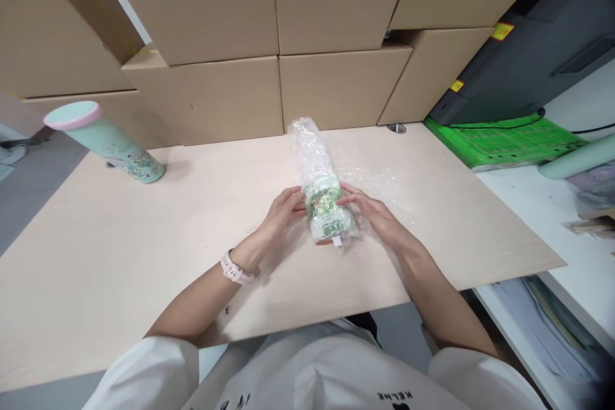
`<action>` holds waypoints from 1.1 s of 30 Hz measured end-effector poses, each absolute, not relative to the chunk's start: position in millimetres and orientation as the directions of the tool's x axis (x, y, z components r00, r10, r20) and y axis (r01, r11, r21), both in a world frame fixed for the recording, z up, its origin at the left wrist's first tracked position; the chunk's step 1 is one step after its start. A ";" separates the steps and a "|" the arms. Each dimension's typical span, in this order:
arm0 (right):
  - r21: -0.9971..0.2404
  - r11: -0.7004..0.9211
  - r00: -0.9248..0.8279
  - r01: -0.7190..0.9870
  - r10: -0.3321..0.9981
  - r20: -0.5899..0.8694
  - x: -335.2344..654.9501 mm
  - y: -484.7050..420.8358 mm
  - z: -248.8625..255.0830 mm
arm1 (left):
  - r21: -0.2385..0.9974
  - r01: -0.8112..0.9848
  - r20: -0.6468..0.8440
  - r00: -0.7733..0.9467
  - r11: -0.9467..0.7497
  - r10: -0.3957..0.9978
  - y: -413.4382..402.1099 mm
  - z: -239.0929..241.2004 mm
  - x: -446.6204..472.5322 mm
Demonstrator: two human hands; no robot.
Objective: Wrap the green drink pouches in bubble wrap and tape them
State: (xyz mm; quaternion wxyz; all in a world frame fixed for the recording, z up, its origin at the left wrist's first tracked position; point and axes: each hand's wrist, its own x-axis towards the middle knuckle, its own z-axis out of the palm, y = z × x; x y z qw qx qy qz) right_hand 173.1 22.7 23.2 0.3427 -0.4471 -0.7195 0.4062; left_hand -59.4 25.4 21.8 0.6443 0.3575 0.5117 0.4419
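Note:
A green and white patterned item lies on the table in clear bubble wrap. The wrap runs on past its far end in a long sleeve, and loose wrap spreads to its right. I cannot tell its exact kind. My left hand grips its left side with bent fingers, the fingertips partly hidden at the edge. From the right, my right hand holds the opposite side, thumb and fingers against the wrap. A small white tab and a reddish-brown edge show at the near end.
Cardboard boxes are stacked along the table's back edge. A mint cup with a pink rim stands at the left of the wooden table. To the right are a green plastic crate, a dark grey case and a white side surface.

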 end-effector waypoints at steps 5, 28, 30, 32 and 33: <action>-0.993 0.113 -0.602 -0.026 0.791 0.106 161.6 10.2 35.4 | 0.886 -0.193 -0.399 0.143 0.421 0.906 34.0 23.1 -70.2; -0.361 0.322 -0.334 0.875 0.942 0.032 175.5 23.7 24.1 | 0.305 0.759 0.440 0.424 -0.576 0.792 25.4 43.4 -88.8; -0.277 0.219 -0.223 0.936 0.975 0.016 189.3 27.0 23.1 | 0.285 0.781 0.492 0.378 -0.555 0.784 21.0 51.8 -110.4; -0.189 0.128 -0.124 0.974 0.992 0.032 200.9 30.8 20.1 | 0.270 0.797 0.485 0.372 -0.540 0.792 15.2 52.9 -137.8; -0.161 0.097 -0.087 0.982 0.994 0.070 204.0 32.3 18.7 | 0.250 0.808 0.467 0.382 -0.533 0.798 12.3 51.0 -152.7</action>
